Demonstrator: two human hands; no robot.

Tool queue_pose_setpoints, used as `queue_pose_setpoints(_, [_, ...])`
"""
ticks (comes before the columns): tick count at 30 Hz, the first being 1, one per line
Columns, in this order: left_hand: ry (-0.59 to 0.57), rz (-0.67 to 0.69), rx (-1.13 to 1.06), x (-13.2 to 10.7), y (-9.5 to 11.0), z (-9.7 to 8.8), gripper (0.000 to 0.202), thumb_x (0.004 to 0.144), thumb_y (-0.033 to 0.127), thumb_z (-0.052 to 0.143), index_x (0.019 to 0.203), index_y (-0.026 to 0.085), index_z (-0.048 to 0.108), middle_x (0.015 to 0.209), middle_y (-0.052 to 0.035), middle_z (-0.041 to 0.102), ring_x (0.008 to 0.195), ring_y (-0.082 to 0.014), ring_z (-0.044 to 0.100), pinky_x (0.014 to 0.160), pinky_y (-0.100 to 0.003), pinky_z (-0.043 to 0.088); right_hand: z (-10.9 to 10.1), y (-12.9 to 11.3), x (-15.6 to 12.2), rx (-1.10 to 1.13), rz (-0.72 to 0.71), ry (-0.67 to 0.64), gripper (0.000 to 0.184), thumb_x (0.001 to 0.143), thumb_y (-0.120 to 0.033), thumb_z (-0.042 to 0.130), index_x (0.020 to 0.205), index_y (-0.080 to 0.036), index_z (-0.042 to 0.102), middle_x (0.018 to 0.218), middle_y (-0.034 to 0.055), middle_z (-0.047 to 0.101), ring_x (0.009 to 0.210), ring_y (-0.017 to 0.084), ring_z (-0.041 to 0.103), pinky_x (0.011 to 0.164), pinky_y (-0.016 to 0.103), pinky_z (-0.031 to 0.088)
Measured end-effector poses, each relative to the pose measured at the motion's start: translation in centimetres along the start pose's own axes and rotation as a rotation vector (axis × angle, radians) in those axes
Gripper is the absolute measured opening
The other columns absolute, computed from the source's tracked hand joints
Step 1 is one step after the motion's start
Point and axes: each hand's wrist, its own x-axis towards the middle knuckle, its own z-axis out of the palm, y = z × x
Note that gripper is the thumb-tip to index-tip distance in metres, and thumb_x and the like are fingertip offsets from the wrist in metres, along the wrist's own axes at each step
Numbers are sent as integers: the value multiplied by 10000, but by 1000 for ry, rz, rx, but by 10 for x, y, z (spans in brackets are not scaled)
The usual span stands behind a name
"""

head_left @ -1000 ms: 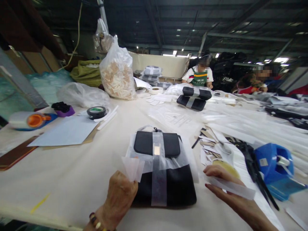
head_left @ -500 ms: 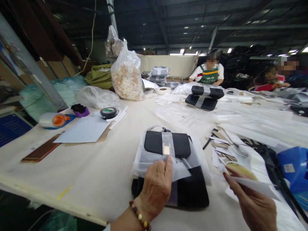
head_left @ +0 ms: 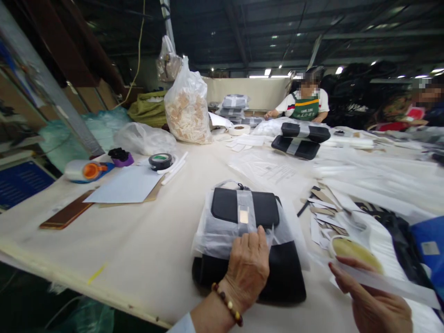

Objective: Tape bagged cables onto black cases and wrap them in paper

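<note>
A black handbag (head_left: 282, 277) lies on the table in front of me, with a smaller black pouch (head_left: 225, 203) on top. A translucent white wrapping sheet (head_left: 217, 243) lies between them, and a pale band with a gold-coloured plate (head_left: 243, 216) crosses the pouch. My left hand (head_left: 248, 266), a beaded bracelet at its wrist, has its fingers curled and pinched at the sheet's edge, just below the pouch. At the right, my right hand (head_left: 374, 296) grips a thin white paper strip (head_left: 398, 286) between thumb and fingers. Behind that hand is a tape roll (head_left: 357, 254).
Cardboard scraps (head_left: 326, 215) and a blue container (head_left: 428, 249) are at the right. Black tape (head_left: 160, 161), a pale sheet (head_left: 123, 185) and a brown bar (head_left: 67, 210) lie left. Farther back stand wrapped black bags (head_left: 294, 147), a full plastic sack (head_left: 189, 108) and a person (head_left: 305, 104).
My left hand has moved right across the wrapping sheet, and its extended index finger has curled in. The paper strip in my right hand now shows more of its length.
</note>
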Motion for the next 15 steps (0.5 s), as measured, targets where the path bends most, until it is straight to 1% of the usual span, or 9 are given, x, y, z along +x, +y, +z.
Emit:
queue_pose_setpoints(2, [17, 15, 11, 1, 1, 1, 362, 809, 8, 362, 1137, -10, 514, 697, -47, 484, 561, -171, 489, 470, -291, 382, -2, 0, -2, 98, 9, -34, 403, 512, -447, 800, 769, -171, 660, 698, 10, 600, 629, 155, 523, 500, 258, 401])
queue_pose_setpoints(4, [22, 29, 6, 1, 2, 3, 370, 800, -7, 363, 1139, -13, 511, 692, -43, 478, 562, -171, 489, 473, -289, 372, -4, -2, -3, 182, 19, -50, 404, 514, -415, 807, 788, -168, 642, 592, -23, 547, 520, 112, 459, 444, 232, 370])
queue_pose_setpoints(6, [13, 39, 0, 0, 2, 6, 380, 797, -14, 359, 1149, -18, 504, 692, -43, 476, 564, -173, 489, 475, -292, 371, -5, -5, -5, 222, 40, -61, 413, 491, -371, 826, 797, -170, 636, 608, -16, 576, 528, 117, 484, 443, 221, 391])
queue_pose_setpoints(9, [-1, 56, 1, -2, 2, 8, 370, 809, 2, 371, 1157, -23, 496, 692, -42, 480, 572, -173, 489, 482, -295, 378, -8, -6, -4, 243, 40, -82, 399, 464, -333, 841, 777, -176, 651, 753, 19, 640, 635, 152, 561, 497, 229, 449])
queue_pose_setpoints(10, [-5, 61, 5, -2, 2, 8, 364, 815, 8, 375, 1157, -21, 496, 690, -40, 481, 575, -172, 489, 484, -294, 379, -9, -5, -4, 228, 33, -79, 359, 468, -337, 839, 727, -171, 654, 781, 29, 646, 655, 160, 569, 509, 235, 455])
queue_pose_setpoints(11, [-11, 66, 7, -2, 2, 8, 363, 818, 9, 373, 1158, -16, 496, 688, -39, 481, 578, -170, 488, 488, -293, 380, -10, -3, -4, 200, 28, -69, 315, 479, -349, 834, 646, -163, 643, 768, 36, 646, 651, 161, 567, 510, 239, 453])
queue_pose_setpoints(13, [-20, 71, 10, -3, 2, 8, 371, 819, -2, 353, 1161, -4, 497, 686, -38, 484, 582, -166, 484, 496, -290, 382, -10, 1, -2, 143, 24, -33, 326, 503, -378, 823, 495, -158, 583, 647, 35, 623, 594, 155, 546, 494, 252, 436])
queue_pose_setpoints(15, [-19, 75, 5, -3, 3, 8, 380, 819, -13, 331, 1161, 4, 496, 691, -41, 491, 588, -164, 483, 508, -290, 391, -10, 5, 0, 121, 9, 1, 366, 517, -395, 816, 432, -167, 542, 520, 16, 565, 539, 155, 524, 476, 267, 419])
